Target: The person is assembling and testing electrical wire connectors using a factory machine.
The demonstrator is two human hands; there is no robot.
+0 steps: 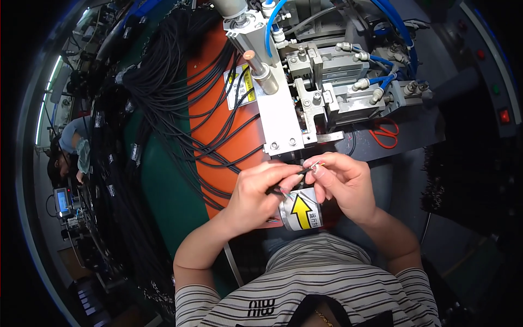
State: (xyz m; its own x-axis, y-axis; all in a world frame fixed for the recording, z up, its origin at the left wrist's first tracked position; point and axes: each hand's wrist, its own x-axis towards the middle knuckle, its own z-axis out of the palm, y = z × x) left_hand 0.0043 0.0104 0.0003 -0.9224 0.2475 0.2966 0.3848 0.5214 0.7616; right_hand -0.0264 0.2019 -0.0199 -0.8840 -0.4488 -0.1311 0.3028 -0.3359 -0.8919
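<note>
My left hand (pixel 256 193) is closed around a black cable (pixel 278 189) close to its stripped end, where thin coloured wires stick out. Thumb and fingertips of my right hand (pixel 344 182) pinch the small wire ends (pixel 315 166) at the cable's tip. Both hands meet just in front of the machine's white metal plate (pixel 280 122). Below them sits a round holder with a yellow arrow label (pixel 301 211), and a few loose coloured wires show beside it. The exact shape of the cable's tip is too small to make out.
Many black cables (pixel 169 103) fan across an orange board (pixel 218 131) and green mat (pixel 155 188) on the left. Pneumatic cylinders with blue hoses (pixel 348 71) stand ahead. Red-handled scissors (pixel 385 134) lie right of the machine. Another person (pixel 73 141) is far left.
</note>
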